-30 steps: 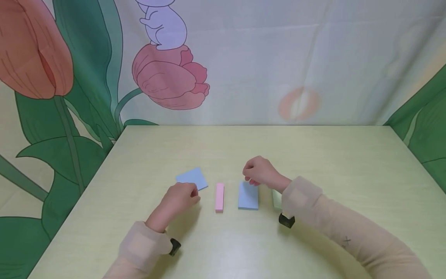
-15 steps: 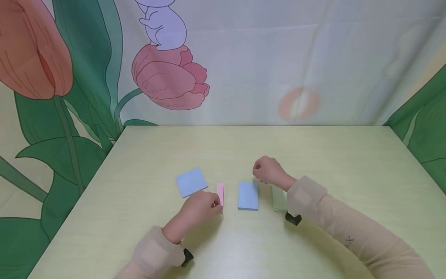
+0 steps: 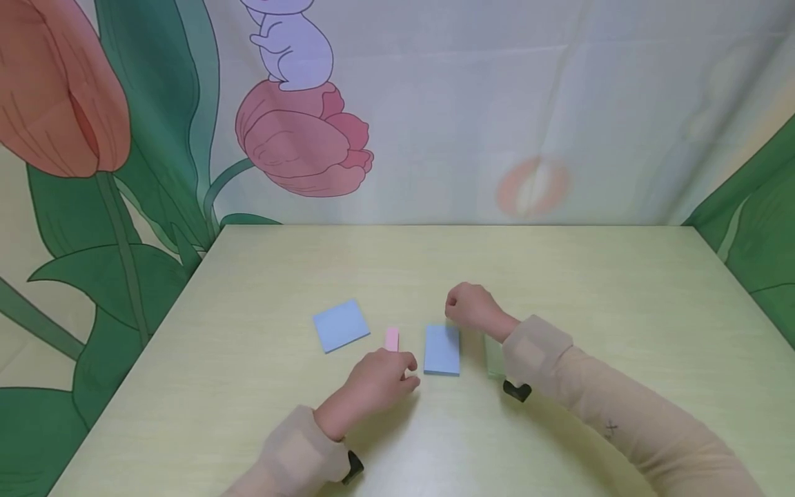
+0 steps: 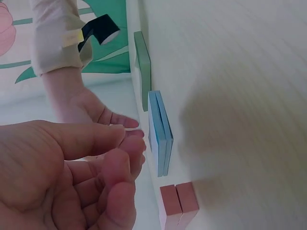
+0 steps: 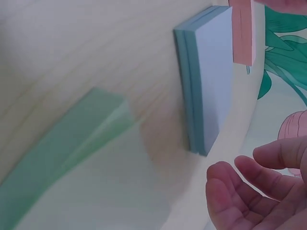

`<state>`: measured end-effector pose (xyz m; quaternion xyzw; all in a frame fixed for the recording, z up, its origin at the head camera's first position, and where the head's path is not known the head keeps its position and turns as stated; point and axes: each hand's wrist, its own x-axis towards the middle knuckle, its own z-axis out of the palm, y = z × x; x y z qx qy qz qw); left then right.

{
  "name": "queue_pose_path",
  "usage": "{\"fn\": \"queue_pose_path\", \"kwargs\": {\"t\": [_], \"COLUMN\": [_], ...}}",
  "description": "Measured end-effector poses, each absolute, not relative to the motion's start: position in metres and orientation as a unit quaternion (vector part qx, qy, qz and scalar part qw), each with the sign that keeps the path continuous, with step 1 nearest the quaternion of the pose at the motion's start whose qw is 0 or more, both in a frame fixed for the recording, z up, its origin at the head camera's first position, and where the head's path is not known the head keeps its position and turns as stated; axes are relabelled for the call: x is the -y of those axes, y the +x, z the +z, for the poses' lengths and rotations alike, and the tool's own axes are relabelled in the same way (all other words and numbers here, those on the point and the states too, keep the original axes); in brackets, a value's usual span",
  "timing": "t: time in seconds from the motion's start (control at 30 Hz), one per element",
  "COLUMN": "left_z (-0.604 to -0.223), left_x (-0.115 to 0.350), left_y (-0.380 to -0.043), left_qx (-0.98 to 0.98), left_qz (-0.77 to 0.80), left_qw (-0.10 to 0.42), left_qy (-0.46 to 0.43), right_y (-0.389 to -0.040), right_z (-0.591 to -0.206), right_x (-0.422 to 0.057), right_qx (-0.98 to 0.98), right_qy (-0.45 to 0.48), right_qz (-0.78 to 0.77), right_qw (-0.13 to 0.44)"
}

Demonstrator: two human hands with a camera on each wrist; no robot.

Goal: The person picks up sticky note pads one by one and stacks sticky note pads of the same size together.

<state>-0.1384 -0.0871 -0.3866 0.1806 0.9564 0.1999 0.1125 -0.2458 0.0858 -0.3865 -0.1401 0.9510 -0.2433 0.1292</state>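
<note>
Bare and loosely bent, my left hand (image 3: 375,381) hovers over the near part of a narrow pink sticky-note pad (image 3: 392,339), hiding that part in the head view. Its thumb and fingertips hold nothing. My right hand (image 3: 475,308), also holding nothing, has relaxed, curved fingers just beyond the far edge of a blue rectangular pad (image 3: 442,352). In the left wrist view the blue pad (image 4: 160,134) shows two layers, one on the other, and the pink pad (image 4: 180,206) does too. Partly under the right forearm lies a pale green pad (image 3: 494,359).
A blue square pad (image 3: 341,326) lies turned at an angle on the left of the pale wooden table (image 3: 559,262). Black straps with camera mounts (image 3: 517,391) sit under both wrists. A printed cloth (image 3: 435,110) with flowers hangs behind the table.
My left hand has moved right, from the blue square pad to over the pink pad, and its thumb and finger have parted slightly. The right hand shifted slightly right, then back left.
</note>
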Motion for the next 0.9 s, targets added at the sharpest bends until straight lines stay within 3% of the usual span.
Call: {"fn": "queue_pose_path", "kwargs": {"t": [0.3,0.53,0.9], "left_z": [-0.39,-0.384,-0.382], "left_x": [0.081,0.085,0.107], "left_y": [-0.14,-0.142,-0.153], "left_qx": [-0.962,-0.961,-0.958], "left_qz": [0.177,0.203,0.245], "left_qw": [0.126,0.093,0.072], "left_qy": [0.167,0.165,0.127], "right_y": [-0.244,-0.248,-0.243], "right_z": [-0.381,-0.38,-0.37], "right_x": [-0.066,-0.055,-0.029], "right_qx": [-0.952,-0.935,-0.907], "right_qy": [-0.161,-0.217,-0.206], "right_qz": [-0.23,-0.254,-0.325], "right_qw": [0.121,0.121,0.173]}}
